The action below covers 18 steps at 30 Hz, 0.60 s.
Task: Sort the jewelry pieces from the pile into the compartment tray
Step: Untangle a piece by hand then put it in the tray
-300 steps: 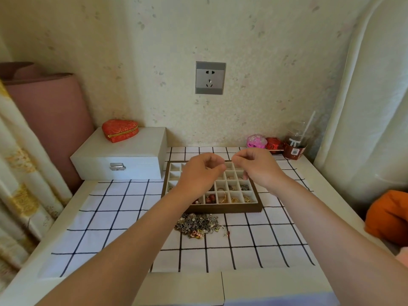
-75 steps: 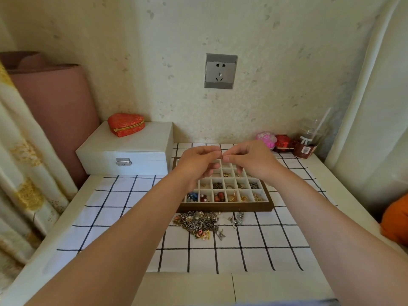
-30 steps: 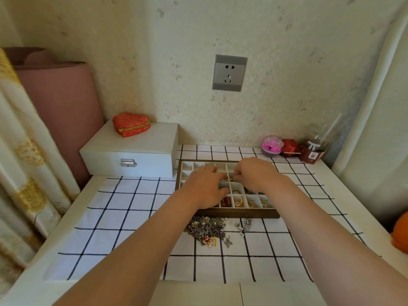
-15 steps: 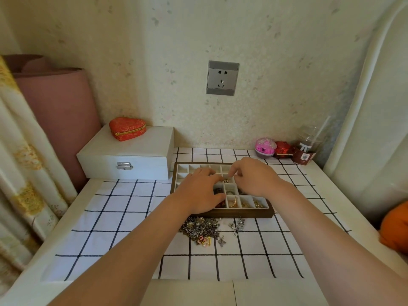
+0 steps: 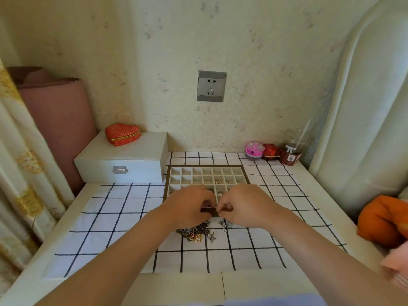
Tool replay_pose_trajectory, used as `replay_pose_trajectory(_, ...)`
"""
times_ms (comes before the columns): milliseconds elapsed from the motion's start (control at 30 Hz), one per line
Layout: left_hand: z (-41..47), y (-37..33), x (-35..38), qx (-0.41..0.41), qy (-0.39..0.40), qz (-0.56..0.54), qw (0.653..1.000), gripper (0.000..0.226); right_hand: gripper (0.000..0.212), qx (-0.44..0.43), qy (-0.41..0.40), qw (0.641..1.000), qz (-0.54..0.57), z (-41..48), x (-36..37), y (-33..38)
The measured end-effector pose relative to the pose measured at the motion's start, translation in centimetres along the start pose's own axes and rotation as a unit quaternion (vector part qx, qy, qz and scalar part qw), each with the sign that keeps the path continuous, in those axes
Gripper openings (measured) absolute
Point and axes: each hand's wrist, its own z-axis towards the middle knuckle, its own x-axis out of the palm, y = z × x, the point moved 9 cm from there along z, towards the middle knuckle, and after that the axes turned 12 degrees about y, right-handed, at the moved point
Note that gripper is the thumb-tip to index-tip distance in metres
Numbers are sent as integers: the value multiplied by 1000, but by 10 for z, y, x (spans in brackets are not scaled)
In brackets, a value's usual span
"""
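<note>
- Left of centre, a white box (image 5: 123, 161) with a red heart pouch (image 5: 122, 134) on its lid sits just beside the compartment tray (image 5: 199, 173)
- At centre, the left hand (image 5: 189, 206), fingers curled, covers the tray's near edge; a few pieces lie in the middle cells
- Just below the hands, the jewelry pile (image 5: 195, 231) lies on the checked cloth (image 5: 123, 217)
- Right of centre, the right hand (image 5: 245, 204), also curled, meets the left fingertip to fingertip; I cannot tell whether either pinches a piece

Bedroom (padded headboard (image 5: 353, 111), floral curtain (image 5: 24, 180))
</note>
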Motion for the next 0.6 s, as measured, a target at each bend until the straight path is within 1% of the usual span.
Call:
replay_pose_trajectory(100, -5, 0, 0, 3, -6, 4, 1000, 13, 17, -13, -4, 999, -39, -2, 4, 7)
replay_pose_trajectory(233, -9, -2, 3, 10, -6, 19, 1000, 13, 25, 5, 29, 996, -84, 1, 23, 7)
replay_pose_trajectory(433, -9, -8, 6, 28, -12, 44, 999, 21, 21, 18, 42, 998, -48, 1, 26, 6)
replay_pose_trajectory(600, -7, -13, 6, 46, -24, 33, 998, 17, 19, 20, 76, 996, -30, 2, 31, 5)
